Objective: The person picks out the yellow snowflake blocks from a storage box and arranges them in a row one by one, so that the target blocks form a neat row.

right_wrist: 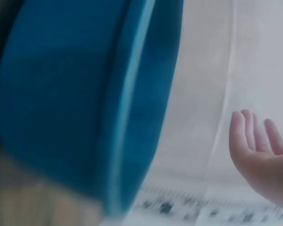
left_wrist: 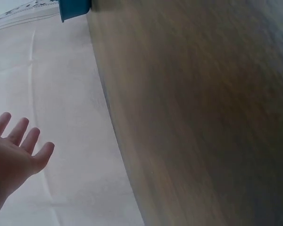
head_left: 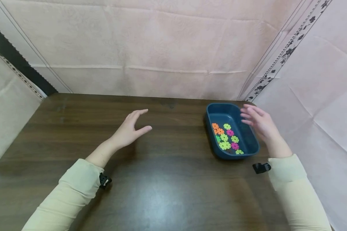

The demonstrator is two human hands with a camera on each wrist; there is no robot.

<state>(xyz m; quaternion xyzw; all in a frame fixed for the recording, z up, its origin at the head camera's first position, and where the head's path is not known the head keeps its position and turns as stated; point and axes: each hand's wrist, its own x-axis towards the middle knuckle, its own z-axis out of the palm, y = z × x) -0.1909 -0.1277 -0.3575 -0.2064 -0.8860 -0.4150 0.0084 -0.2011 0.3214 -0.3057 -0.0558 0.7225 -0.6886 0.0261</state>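
Note:
A dark blue plastic tub (head_left: 250,144) stands on the right part of the wooden table. Several flower-shaped pieces (head_left: 225,145) in yellow-green, orange, pink and green lie on its floor, mostly along the left side and front. Over the tub's right rim hovers my right hand (head_left: 258,122), fingers extended leftward and holding nothing. The right wrist view shows this hand beside the tub's blue wall (right_wrist: 56,103). My left hand (head_left: 127,131) is held over the left middle of the table, thumb apart from the fingers, with nothing in its grasp.
The brown wooden table (head_left: 162,179) ends at a pale cloth hanging (head_left: 162,48) along the back. Another pale cloth (head_left: 329,89) with a dark floral border closes off the right side, close by the tub. Each sleeve cuff has a small black device (head_left: 261,167) at the wrist.

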